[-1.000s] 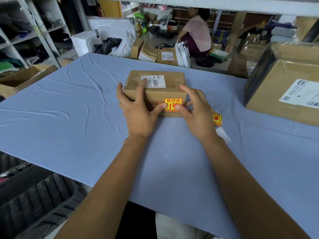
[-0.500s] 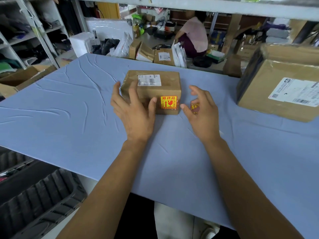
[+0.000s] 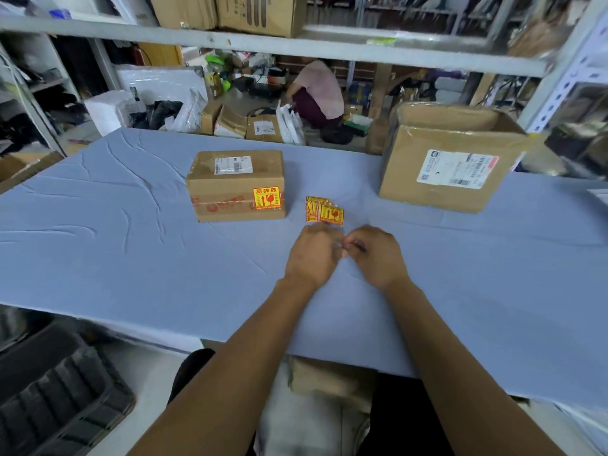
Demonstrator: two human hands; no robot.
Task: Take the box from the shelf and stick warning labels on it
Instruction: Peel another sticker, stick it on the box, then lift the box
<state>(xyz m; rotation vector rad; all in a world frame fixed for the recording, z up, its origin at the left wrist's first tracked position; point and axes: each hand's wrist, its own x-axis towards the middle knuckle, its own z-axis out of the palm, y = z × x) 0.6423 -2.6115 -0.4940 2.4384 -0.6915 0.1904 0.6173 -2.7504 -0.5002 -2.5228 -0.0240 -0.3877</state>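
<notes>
A small taped cardboard box (image 3: 235, 187) stands on the blue table (image 3: 131, 245), a white shipping label (image 3: 233, 164) on its top. One yellow-and-red warning label (image 3: 267, 198) is stuck on its near face, at the right. A small stack of loose warning labels (image 3: 324, 210) lies on the table just right of the box. My left hand (image 3: 312, 255) and my right hand (image 3: 378, 255) are close together in front of that stack, fingers curled and fingertips meeting. Something small and pale may be pinched between them; it is too blurred to tell.
A large open-topped cardboard box (image 3: 450, 166) stands at the back right of the table. A shelf beam (image 3: 263, 44) runs overhead with cartons on it. A person (image 3: 319, 93) crouches on the floor behind the table among parcels. A black tyre (image 3: 59, 399) lies at the lower left.
Both hands have left the small box and moved right and nearer to me, coming together in front of the label stack. The box stays put with the label on it.
</notes>
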